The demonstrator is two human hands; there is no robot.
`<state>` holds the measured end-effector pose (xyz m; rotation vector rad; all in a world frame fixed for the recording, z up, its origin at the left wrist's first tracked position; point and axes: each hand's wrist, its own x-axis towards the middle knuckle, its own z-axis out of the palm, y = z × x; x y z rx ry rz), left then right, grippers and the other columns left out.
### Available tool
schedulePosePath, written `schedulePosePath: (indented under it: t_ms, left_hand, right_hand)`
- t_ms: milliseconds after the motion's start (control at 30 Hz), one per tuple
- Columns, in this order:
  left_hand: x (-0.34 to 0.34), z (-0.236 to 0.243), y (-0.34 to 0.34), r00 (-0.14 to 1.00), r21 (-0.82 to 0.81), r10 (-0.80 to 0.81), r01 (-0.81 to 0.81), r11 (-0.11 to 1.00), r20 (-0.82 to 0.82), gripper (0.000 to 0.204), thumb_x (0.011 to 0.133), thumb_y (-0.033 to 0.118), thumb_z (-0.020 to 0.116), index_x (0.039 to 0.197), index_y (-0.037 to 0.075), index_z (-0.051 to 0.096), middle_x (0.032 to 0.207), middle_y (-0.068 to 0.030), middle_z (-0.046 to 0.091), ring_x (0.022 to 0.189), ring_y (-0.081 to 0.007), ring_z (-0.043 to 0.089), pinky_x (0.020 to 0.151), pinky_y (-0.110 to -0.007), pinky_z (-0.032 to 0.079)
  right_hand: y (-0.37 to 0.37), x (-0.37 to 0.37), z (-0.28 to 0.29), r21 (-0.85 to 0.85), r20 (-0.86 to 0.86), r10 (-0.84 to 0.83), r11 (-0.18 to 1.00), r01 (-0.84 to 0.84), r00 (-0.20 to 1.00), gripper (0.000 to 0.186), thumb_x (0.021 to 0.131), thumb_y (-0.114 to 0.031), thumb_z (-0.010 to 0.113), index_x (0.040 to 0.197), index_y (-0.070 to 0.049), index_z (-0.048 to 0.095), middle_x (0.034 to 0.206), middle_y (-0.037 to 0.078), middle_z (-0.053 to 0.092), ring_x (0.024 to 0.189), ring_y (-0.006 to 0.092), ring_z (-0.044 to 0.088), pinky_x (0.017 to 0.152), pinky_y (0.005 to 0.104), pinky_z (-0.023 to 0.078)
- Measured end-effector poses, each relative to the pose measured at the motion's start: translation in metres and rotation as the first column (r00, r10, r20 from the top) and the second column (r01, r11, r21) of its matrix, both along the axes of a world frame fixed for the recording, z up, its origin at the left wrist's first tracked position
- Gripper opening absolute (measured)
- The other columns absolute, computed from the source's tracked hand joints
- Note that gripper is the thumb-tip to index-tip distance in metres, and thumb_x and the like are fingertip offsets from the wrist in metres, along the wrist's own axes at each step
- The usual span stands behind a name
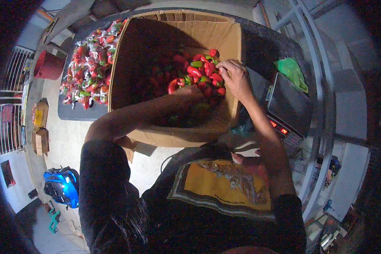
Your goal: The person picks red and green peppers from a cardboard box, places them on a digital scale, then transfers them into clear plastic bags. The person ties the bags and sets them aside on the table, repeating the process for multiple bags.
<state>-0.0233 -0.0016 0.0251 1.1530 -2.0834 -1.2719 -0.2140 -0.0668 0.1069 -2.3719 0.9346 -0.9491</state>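
A tall cardboard box [178, 137] stands before me, tilted so its mouth faces me. Inside lies a heap of small red and green peppers [194, 71], brightly lit at the right and in deep shadow at the left. My left arm crosses the box's mouth, and my left hand [192, 93] is down among the peppers, its fingers hidden. By the box's right wall is my right hand [235, 76], fingers bent and thumb drawn in beside the uppermost peppers. Whatever it may hold is too small to make out.
Bagged peppers [91, 63] pile up on the dark table [78, 113] left of the box. To the right sit a scale [290, 101] with a lit red display and a green plastic bag [292, 73]. A red bucket [48, 65] and a blue machine [63, 186] stand farther left.
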Motion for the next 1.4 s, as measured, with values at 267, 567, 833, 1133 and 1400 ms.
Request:
schedulePosePath:
  t_ms: [267,567,833,1133,1400]
  left_hand:
    - [0.115,0.007,-0.027,0.825,-0.344,0.564,-0.543,0.766,-0.048,0.018,0.079,0.016,0.058,0.090,0.003,0.062,0.076,-0.0072,0.061,0.070,-0.0168,0.058,0.063,-0.031,0.047]
    - [0.131,0.076,0.016,0.179,0.454,0.781,-0.728,0.514,-0.598,0.033,0.089,0.041,0.051,0.088,0.009,0.057,0.069,0.0013,0.053,0.058,-0.0109,0.049,0.052,-0.022,0.037]
    - [0.132,0.083,0.015,0.118,0.402,0.816,-0.824,0.398,-0.566,0.032,0.088,0.040,0.054,0.093,0.009,0.058,0.080,0.0004,0.053,0.071,-0.0117,0.050,0.065,-0.026,0.041]
    - [0.148,0.039,0.005,0.144,0.577,0.690,-0.443,0.686,-0.709,0.027,0.092,0.020,0.048,0.110,0.002,0.057,0.101,-0.0071,0.062,0.092,-0.0186,0.060,0.082,-0.028,0.048]
    - [0.135,0.048,-0.005,0.330,0.517,0.671,-0.446,0.730,-0.664,0.033,0.088,0.019,0.056,0.119,0.010,0.052,0.100,-0.0032,0.058,0.086,-0.0137,0.057,0.078,-0.028,0.049]
  right_hand:
    - [-0.003,0.006,0.006,-0.125,-0.313,0.035,0.989,-0.077,0.949,0.008,0.079,-0.009,0.055,0.081,-0.002,0.058,0.081,0.013,0.061,0.083,0.0315,0.057,0.077,0.0375,0.042]
    - [-0.048,0.092,-0.063,0.175,-0.900,0.153,0.984,0.018,0.407,0.020,0.076,-0.010,0.056,0.092,-0.001,0.065,0.098,0.018,0.064,0.094,0.0319,0.062,0.075,0.0432,0.051]
    - [-0.024,0.092,-0.131,0.242,-0.904,0.163,0.957,0.159,0.396,0.030,0.071,-0.018,0.066,0.096,-0.001,0.066,0.102,0.018,0.063,0.097,0.0322,0.061,0.079,0.0409,0.051]
    - [-0.050,0.128,-0.076,0.865,-0.269,0.388,0.499,0.044,0.882,0.039,0.073,-0.025,0.065,0.094,0.004,0.050,0.074,0.015,0.061,0.049,0.0238,0.060,0.040,0.0337,0.049]
    - [-0.032,0.200,-0.050,0.153,0.266,0.237,0.947,-0.284,0.934,0.025,0.077,-0.016,0.063,0.094,0.000,0.053,0.076,0.009,0.059,0.060,0.0155,0.060,0.055,0.0269,0.048]
